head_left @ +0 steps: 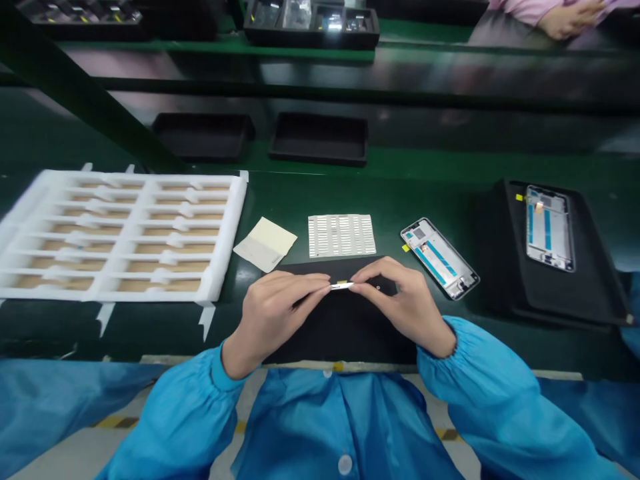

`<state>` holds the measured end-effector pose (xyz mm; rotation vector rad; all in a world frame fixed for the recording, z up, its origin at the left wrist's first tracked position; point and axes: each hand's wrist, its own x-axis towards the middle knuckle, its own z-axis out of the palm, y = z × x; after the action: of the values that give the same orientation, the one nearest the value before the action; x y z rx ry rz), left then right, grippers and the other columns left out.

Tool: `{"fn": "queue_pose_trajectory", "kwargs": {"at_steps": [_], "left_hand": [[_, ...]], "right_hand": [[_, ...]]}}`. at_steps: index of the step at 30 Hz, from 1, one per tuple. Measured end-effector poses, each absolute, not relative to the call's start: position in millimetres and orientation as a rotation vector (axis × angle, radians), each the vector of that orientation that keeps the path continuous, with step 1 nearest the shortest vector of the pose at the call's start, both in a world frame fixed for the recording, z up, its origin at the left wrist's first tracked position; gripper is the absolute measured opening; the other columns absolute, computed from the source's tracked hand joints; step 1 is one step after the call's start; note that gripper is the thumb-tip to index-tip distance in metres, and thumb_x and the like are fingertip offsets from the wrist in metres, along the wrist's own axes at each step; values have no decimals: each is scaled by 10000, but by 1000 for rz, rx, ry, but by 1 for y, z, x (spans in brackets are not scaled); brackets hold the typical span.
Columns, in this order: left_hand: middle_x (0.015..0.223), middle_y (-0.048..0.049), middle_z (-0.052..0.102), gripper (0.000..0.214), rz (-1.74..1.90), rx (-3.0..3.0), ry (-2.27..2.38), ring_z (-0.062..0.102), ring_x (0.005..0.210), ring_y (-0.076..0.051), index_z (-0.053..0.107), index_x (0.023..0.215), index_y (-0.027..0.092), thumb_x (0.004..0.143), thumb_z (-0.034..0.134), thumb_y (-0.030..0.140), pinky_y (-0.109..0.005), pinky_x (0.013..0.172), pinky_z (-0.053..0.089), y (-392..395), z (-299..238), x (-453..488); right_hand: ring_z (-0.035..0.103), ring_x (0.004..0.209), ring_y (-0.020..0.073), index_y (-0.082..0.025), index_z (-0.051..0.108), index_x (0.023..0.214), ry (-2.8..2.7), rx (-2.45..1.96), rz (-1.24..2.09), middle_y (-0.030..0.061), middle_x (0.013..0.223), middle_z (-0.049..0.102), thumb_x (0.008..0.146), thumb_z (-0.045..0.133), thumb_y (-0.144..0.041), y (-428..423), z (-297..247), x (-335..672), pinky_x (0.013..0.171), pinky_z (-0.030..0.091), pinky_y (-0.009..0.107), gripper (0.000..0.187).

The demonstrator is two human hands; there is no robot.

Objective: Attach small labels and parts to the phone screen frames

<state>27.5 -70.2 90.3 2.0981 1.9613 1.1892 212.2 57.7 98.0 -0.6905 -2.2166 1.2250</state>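
Observation:
Between the fingertips of both hands is a thin white piece (341, 286) with a yellow tab, seen nearly edge-on; its ends are hidden by my fingers. My left hand (280, 308) pinches its left end, and my right hand (400, 297) pinches the right end. Both hands are above a black mat (340, 333). Just beyond them lies a sheet of small silvery strips (341, 235) in rows. To its left is a folded cream paper (266, 243). A phone frame (440, 258) with blue strips and a yellow tab lies to the right of my right hand.
A white foam tray (137, 233) with slots stands at left. At right, a second phone frame (550, 228) lies on a black tray stack (505, 267). Two black trays (319, 138) sit farther back, below a shelf holding a parts box (313, 37). Another person's hands (570, 20) show at top right.

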Motion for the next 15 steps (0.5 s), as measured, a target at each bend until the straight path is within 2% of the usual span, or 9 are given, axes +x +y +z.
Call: {"fn": "queue_pose_trajectory", "kwargs": {"at_steps": [4,8,12,15], "left_hand": [[992,-2,768,115,1150,2091,1974,739,853,-169,708,990,209,883,682,178,-292,733,563,-68,93,28],[998,-2,767,116,1136,2100,1956,737,890,-167,701,1000,208,889,680,181,-286,753,563,-66,92,27],[1106,-39,742,227,1113,2255,1933,719,980,-172,676,1098,183,882,673,112,-284,795,551,-75,87,23],[1180,-82,712,309,1052,2437,1915,692,1060,-191,644,1186,151,897,614,47,-298,837,540,-83,82,21]], "right_hand": [[633,858,183,-235,672,941,-2222,-551,1109,25,895,699,914,634,-173,55,92,212,778,520,335,78],[597,904,192,-217,674,1103,-2407,-288,703,74,1011,694,954,495,-73,55,86,212,795,518,342,273],[579,910,218,-150,657,1163,-2505,-149,335,111,1047,699,942,506,-62,53,81,213,783,517,360,282],[588,897,211,-137,656,1150,-2491,-126,346,106,1036,699,925,522,-40,53,83,213,771,522,350,279]]}}
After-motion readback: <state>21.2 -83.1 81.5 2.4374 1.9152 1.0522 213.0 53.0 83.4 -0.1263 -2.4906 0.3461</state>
